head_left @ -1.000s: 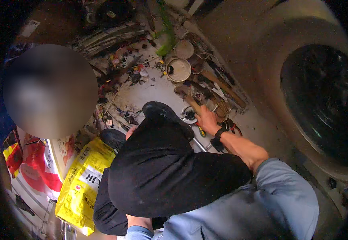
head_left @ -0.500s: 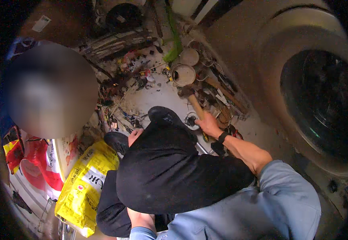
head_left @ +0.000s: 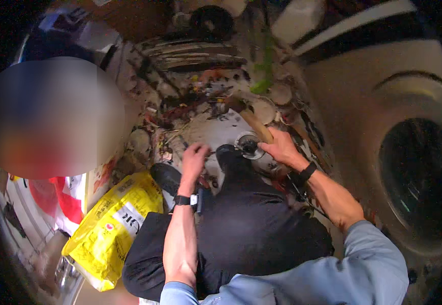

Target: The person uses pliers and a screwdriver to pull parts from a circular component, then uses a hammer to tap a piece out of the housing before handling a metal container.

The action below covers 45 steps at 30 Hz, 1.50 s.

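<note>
My right hand is closed round the wooden handle of a hammer, whose dark head points up and away to the left. Just beyond my shoe and below the hammer handle lies a round, light-rimmed piece with a dark middle. Over the floor to the left of it is my left hand, its fingers curled in; whatever they may hold is hidden. Black bands circle both wrists. My black-trousered knees are bent beneath my arms.
A yellow printed bag stands at my left, beside a red and white bag. To the right is a front-loading washing machine. Ahead lie scattered scraps, round tins, a green strip and stacked flat strips.
My left hand has come out from behind my leg and reached forward over the floor. The hammer has risen slightly in my right hand. The view has shifted.
</note>
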Motion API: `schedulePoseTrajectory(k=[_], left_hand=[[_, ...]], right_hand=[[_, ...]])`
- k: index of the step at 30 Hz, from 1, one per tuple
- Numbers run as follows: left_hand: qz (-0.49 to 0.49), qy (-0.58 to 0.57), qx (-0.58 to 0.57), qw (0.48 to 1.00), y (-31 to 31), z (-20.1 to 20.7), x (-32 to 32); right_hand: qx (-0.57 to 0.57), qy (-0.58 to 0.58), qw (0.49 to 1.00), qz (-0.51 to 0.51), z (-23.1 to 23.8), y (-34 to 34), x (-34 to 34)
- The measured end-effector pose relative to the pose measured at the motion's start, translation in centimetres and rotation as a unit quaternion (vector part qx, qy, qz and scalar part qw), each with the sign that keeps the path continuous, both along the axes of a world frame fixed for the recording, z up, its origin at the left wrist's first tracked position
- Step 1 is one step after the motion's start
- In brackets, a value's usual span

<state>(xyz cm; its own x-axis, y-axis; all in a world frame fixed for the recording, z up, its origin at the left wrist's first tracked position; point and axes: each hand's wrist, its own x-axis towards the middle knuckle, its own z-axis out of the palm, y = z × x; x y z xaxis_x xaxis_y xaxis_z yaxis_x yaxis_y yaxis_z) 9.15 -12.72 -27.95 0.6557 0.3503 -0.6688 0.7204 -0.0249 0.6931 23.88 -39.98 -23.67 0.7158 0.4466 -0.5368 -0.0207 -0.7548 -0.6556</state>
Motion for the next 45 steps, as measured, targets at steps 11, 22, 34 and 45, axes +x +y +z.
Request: schedulePoseTrajectory(k=[11, 22, 34, 45], left_hand=[[0.216, -0.097, -0.247, 0.940, -0.6, 0.3, -0.4], [0.090, 0.008, 0.221, 0.971, 1.3, -6.0, -3.1], [0.073, -0.010, 0.294, 0.953, 1.0, -5.6, -1.7], [0.040, -0.059, 0.313, 0.947, 1.8, -6.5, -1.9]], right_hand=[[0.078, 0.181, 0.977, 0.076, -7.7, 12.3, 1.1], [0.053, -0.065, 0.978, 0.192, -5.9, 8.6, -1.3], [0.046, -0.070, 0.969, 0.231, 0.0, 6.0, -3.0], [-0.068, -0.093, 0.990, 0.086, 3.1, 1.1, -6.6]])
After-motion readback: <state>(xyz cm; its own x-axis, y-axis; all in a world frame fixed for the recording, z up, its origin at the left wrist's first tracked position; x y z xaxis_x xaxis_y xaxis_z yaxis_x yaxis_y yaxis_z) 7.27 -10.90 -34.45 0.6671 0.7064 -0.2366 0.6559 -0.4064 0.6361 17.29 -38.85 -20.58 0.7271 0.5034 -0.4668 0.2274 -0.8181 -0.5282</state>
